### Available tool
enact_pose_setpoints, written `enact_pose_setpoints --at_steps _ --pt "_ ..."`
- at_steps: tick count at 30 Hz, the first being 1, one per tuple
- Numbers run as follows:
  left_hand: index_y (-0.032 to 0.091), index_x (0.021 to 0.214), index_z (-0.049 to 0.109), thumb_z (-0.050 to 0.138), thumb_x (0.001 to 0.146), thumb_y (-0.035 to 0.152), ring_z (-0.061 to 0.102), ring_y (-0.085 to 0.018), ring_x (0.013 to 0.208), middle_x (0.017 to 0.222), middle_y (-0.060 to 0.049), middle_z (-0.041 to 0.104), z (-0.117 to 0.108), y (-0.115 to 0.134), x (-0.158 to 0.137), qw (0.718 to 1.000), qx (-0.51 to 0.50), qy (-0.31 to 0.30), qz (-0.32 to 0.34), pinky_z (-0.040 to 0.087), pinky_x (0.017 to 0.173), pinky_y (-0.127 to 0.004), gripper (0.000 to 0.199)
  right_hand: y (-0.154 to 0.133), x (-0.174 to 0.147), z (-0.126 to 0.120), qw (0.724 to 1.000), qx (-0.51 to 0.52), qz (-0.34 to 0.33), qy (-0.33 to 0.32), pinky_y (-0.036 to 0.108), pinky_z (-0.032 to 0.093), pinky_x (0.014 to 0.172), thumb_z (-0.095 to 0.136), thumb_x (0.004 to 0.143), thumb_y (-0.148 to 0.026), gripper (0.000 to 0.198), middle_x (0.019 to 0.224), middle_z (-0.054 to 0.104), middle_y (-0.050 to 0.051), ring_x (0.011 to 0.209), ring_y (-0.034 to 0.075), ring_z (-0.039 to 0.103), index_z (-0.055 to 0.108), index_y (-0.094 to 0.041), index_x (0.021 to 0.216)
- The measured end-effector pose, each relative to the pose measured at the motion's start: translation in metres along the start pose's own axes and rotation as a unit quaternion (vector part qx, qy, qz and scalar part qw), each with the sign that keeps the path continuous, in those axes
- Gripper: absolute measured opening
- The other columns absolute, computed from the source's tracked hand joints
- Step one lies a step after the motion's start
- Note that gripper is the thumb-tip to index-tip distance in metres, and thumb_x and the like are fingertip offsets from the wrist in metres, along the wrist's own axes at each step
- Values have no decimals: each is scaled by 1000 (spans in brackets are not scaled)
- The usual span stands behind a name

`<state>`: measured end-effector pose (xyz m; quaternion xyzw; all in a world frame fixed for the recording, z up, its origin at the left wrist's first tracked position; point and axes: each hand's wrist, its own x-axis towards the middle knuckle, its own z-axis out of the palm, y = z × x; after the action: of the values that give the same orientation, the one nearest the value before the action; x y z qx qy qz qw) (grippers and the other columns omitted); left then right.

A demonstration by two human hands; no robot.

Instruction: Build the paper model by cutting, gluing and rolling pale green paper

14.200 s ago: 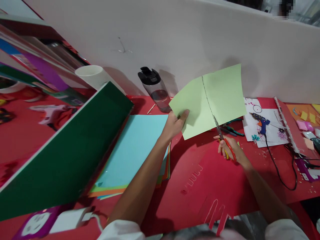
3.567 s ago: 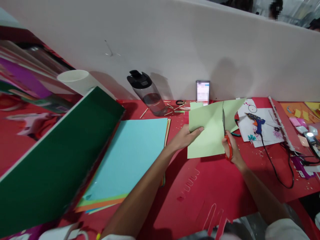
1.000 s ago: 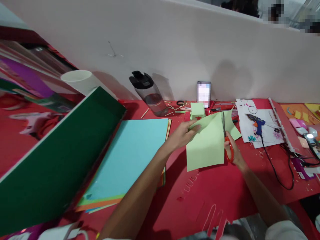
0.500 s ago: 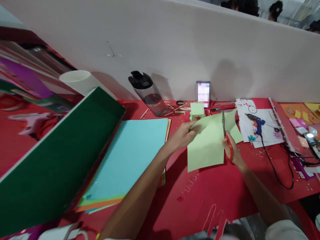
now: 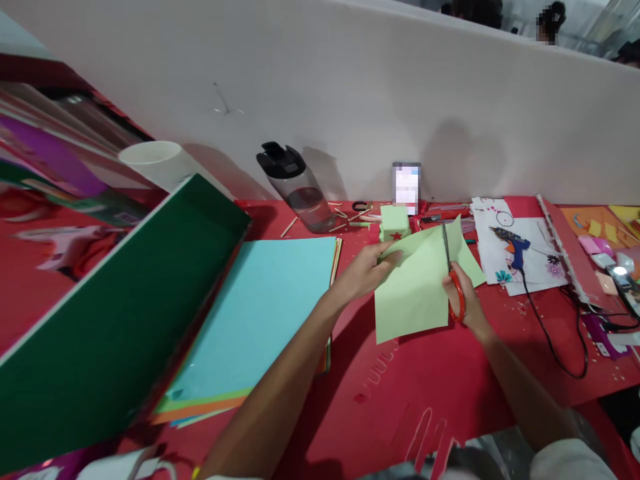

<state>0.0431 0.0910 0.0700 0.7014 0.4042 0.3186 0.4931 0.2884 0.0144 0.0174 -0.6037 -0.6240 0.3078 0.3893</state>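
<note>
- The light green paper (image 5: 415, 287) is held a little above the red table (image 5: 450, 373); its long axis runs away from the person.
- The left hand (image 5: 363, 273) pinches the paper's left edge between thumb and fingers.
- The right hand (image 5: 463, 293) grips the red-handled scissors (image 5: 453, 280); blades point away, in the cut near the paper's right edge.
- A small green box (image 5: 394, 223) stands just behind.

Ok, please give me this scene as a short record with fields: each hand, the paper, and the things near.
left hand: pinches the left edge of the green paper
right hand: holds red scissors, blades in the paper
paper: light green, partly cut, held above the red table
near: small green box, water bottle, glue gun, blue paper stack
</note>
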Motion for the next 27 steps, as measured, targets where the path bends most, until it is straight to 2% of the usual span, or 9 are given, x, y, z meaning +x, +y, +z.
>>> enact_pose_setpoints --at_steps 4,8,11,13,20,24,27 --pt "18 87 58 53 99 46 40 -11 62 71 2 48 -1 2 0 1000 3 -3 7 34 55 -24 31 1 3 -2 1000 6 -11 -12 31 49 68 39 100 -77 59 75 57 1 72 22 58 59 -22 104" --pt "18 84 56 54 100 46 38 -11 60 69 3 45 -1 3 -1 1000 3 -12 3 32 54 -24 32 8 3 -3 1000 -8 -14 -25 37 55 81 31 98 -84 73 84 66 8 89 29 67 64 -20 115" --pt "19 82 55 54 100 48 36 -11 59 68 4 42 0 5 -3 1000 8 -30 -1 31 53 -23 34 13 0 -4 999 -25 -8 -26 42 55 93 29 97 -86 80 96 72 14 102 33 68 66 -19 122" --pt "19 84 57 54 100 48 37 -11 60 69 4 43 0 6 -4 999 12 -36 0 31 54 -24 34 14 -2 -5 999 -33 1 -22 43 55 96 29 97 -85 82 101 73 15 105 33 68 66 -18 125" --pt "20 79 52 54 101 48 37 -11 61 69 4 42 0 5 -3 999 10 -39 7 32 55 -24 36 9 0 -5 1000 -4 0 -14 41 55 81 33 97 -84 71 88 67 10 90 30 66 63 -22 113" --pt "19 80 53 53 101 47 38 -11 61 71 4 44 0 5 -3 999 8 -37 13 33 55 -24 34 4 2 -3 1000 2 10 0 35 50 69 36 95 -86 65 73 54 3 73 25 58 57 -25 98" --pt "19 80 53 53 100 46 38 -11 61 70 4 44 1 8 -3 999 9 -36 8 33 55 -24 34 1 3 -2 1000 15 6 0 32 45 63 38 95 -86 61 69 47 -1 66 21 51 50 -26 90"
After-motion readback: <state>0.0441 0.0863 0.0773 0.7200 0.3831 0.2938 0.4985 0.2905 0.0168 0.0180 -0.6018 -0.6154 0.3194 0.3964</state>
